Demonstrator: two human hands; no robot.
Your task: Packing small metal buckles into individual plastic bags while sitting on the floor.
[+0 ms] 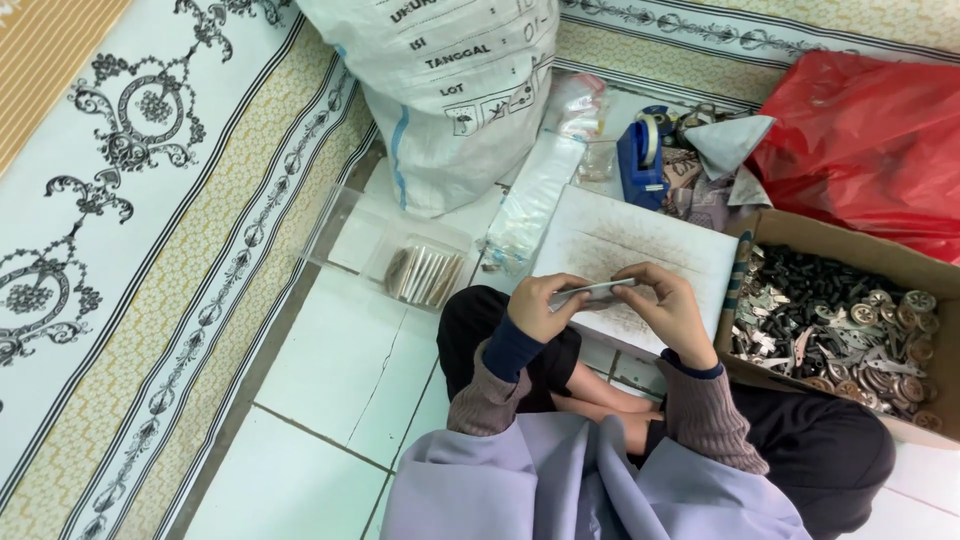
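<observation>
Both my hands are raised in front of me over my crossed legs, holding one small clear plastic packet (597,293) between them. My left hand (545,305) grips its left end. My right hand (668,310) pinches its right end from above. Just beyond the hands a white board (640,245) with dark smudges rests across my knees. Right of my right hand stands a cardboard box (800,232) filled with small metal and black parts (850,325).
A clear plastic tray (350,225) with filled packets (425,273) sits on the white floor tiles to the left. Behind it are a big white woven sack (440,90), a strip of clear bags (530,205), a blue tape dispenser (640,160) and a red plastic bag (870,140). Patterned carpet covers the left.
</observation>
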